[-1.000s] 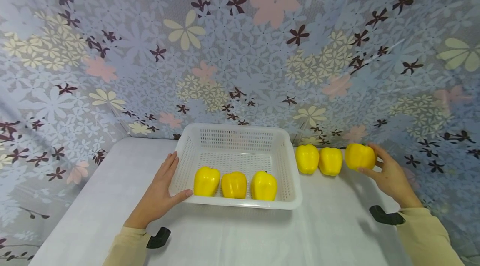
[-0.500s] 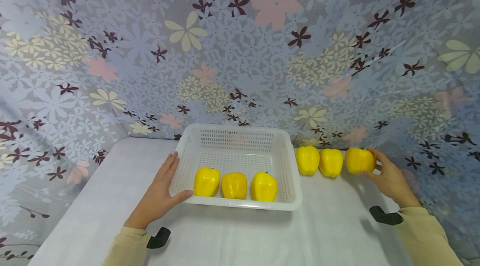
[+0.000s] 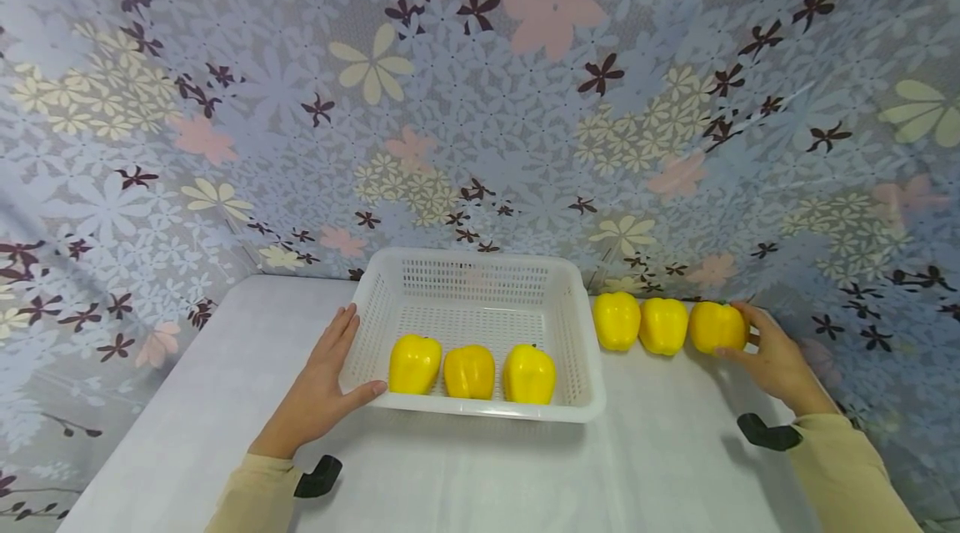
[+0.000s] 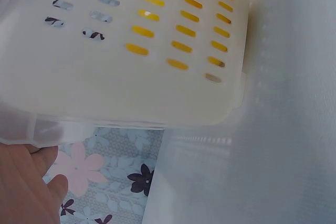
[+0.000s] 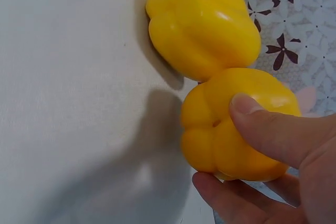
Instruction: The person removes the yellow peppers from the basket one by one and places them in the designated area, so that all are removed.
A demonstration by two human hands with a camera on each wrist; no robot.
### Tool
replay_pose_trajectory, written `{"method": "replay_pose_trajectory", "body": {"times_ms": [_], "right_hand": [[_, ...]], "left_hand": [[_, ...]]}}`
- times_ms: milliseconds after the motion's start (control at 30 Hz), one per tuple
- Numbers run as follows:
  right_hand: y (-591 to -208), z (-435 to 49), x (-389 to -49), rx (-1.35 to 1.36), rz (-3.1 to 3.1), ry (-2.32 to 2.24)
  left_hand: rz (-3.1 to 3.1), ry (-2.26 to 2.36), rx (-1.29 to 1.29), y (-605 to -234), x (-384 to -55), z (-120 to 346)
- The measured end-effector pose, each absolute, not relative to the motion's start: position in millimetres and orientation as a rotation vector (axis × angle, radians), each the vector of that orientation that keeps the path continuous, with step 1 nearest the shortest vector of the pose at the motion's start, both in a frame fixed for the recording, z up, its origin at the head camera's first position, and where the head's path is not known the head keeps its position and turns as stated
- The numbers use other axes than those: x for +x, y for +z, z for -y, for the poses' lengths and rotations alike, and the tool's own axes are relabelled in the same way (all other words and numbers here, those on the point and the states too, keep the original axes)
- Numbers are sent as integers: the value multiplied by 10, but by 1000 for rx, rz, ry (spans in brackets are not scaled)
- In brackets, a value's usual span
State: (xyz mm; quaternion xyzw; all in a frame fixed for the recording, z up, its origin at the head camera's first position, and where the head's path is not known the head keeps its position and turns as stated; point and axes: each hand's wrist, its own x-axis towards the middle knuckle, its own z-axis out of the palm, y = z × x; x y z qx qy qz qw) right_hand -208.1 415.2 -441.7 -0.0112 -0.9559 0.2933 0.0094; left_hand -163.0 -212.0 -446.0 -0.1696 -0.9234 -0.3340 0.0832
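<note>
At the right end of a row by the table's back edge, my right hand [image 3: 780, 364] holds a yellow bell pepper [image 3: 716, 328] between thumb and fingers. In the right wrist view the thumb [image 5: 268, 129] lies across this pepper, with fingers beneath its other side. Two more yellow bell peppers, a middle one [image 3: 663, 326] and a left one [image 3: 617, 321], complete the row beside the white plastic basket [image 3: 480, 409]. My left hand [image 3: 315, 387] rests against the basket's left side with fingers straight. Three yellow bell peppers [image 3: 468, 372] lie along the basket's near side.
A white-covered table [image 3: 480, 475] bears everything. Behind it hangs a flower-patterned curtain [image 3: 480, 99], close to the basket and the pepper row. The basket's back part shows its bare slotted floor [image 3: 472, 322].
My right hand has lowered the held pepper toward the table, in line with the other two. The left hand and the basket have stayed in place.
</note>
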Motion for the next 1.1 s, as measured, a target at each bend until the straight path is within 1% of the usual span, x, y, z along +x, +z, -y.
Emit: {"method": "replay_pose_trajectory", "body": {"times_ms": [467,1100], "right_hand": [[-4519,-4185,-2156,-90,3059,888],[-4513,-4168,-2193,-36,3118,812]], "left_hand": [[2762,-1011,-504,-4463,-1620,2128],[2756,-1008,-505,-4462,-1610,2120]]}}
